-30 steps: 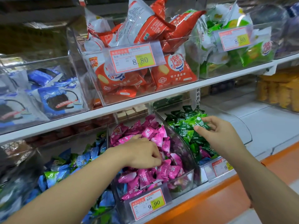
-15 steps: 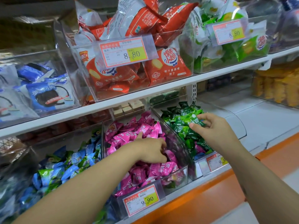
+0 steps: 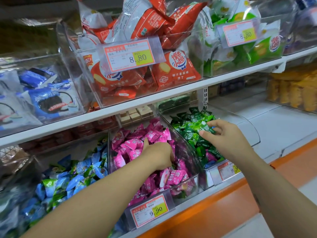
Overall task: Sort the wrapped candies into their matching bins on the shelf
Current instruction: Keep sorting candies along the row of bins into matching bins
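The right hand (image 3: 224, 140) pinches a green candy (image 3: 200, 125) just above the green bin (image 3: 248, 127), apparently ready to release it, while the left hand (image 3: 158, 156) digs, fingers curled, into the pink bin (image 3: 186, 152), its grip hidden.

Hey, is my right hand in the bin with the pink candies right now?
No, the right hand pinches a green candy over the green candy bin; the left hand is in the pink bin.

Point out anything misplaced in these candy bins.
A pink candy lies low at the front of the green candy bin. Its colour does not match that bin, so it looks unsorted.
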`<move>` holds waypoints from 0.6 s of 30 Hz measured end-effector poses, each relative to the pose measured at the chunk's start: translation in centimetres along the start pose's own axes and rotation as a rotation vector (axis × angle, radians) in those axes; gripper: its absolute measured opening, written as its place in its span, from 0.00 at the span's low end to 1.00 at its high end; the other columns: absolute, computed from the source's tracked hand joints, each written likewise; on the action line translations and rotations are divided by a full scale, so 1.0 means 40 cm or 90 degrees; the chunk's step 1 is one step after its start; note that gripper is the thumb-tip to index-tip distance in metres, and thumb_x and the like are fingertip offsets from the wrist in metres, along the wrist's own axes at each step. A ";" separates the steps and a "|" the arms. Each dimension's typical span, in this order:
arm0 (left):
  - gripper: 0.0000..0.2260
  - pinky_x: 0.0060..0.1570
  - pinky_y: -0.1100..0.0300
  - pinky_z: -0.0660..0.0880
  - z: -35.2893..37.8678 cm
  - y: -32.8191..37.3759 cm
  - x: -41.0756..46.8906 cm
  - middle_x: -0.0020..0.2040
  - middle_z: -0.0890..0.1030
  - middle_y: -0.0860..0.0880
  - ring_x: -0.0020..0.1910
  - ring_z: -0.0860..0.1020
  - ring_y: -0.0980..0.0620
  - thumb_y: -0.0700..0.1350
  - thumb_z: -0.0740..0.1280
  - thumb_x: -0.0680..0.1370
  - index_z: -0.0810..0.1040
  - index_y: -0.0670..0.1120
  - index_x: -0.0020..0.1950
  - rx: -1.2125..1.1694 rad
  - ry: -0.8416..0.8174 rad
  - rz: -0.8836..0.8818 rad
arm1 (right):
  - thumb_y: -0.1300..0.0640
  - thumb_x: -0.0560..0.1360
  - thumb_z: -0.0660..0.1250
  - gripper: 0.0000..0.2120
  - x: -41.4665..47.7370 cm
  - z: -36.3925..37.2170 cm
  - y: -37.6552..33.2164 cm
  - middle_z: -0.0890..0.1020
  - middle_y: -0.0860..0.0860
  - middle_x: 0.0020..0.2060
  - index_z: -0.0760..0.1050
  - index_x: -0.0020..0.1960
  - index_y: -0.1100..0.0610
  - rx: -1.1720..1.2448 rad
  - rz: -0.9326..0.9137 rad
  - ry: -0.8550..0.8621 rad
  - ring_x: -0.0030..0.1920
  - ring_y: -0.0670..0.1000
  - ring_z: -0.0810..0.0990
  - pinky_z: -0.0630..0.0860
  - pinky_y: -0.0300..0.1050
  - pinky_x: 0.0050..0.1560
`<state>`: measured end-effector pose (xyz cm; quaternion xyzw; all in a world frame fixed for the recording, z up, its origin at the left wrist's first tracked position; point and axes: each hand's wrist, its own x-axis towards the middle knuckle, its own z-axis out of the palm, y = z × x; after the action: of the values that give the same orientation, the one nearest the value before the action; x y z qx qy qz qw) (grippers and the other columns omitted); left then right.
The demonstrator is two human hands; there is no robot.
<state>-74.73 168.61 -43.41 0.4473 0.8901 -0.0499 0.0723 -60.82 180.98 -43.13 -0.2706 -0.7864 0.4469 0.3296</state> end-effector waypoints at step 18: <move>0.14 0.40 0.63 0.75 -0.036 -0.052 -0.089 0.37 0.79 0.58 0.36 0.78 0.60 0.36 0.67 0.73 0.77 0.56 0.38 -0.395 0.301 0.068 | 0.51 0.72 0.72 0.17 0.002 0.000 -0.019 0.77 0.53 0.58 0.72 0.58 0.51 0.069 0.047 -0.071 0.58 0.51 0.76 0.70 0.46 0.58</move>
<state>-74.43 164.78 -41.33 0.4493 0.8303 0.3296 -0.0004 -60.96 180.69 -42.45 -0.2560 -0.7675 0.5152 0.2828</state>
